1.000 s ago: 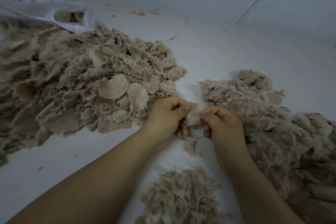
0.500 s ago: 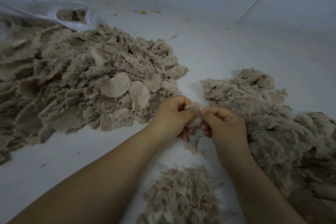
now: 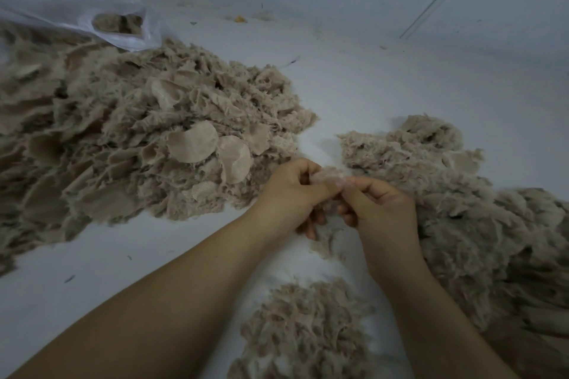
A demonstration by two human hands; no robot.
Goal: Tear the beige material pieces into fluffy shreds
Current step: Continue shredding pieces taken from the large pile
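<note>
My left hand [image 3: 289,194] and my right hand [image 3: 378,209] meet at the middle of the view, both pinching one small beige material piece [image 3: 328,177] that looks frayed between the fingertips. A big heap of beige pieces [image 3: 123,148], with some flat round discs [image 3: 192,141] on top, lies to the left. A fluffy shredded pile [image 3: 462,218] spreads to the right, touching my right hand. A smaller pile of shreds [image 3: 304,332] lies between my forearms. A few loose shreds [image 3: 328,243] rest under my hands.
All lies on a white surface [image 3: 354,86]. A clear plastic bag [image 3: 92,18] with a few beige pieces inside sits at the back left. A wall rises behind, with small bits of debris [image 3: 240,19] along its foot.
The piece between my fingers went from a smoother flat bit to a frayed, fluffier tuft. My hands stayed together at the same spot, thumbs shifting slightly.
</note>
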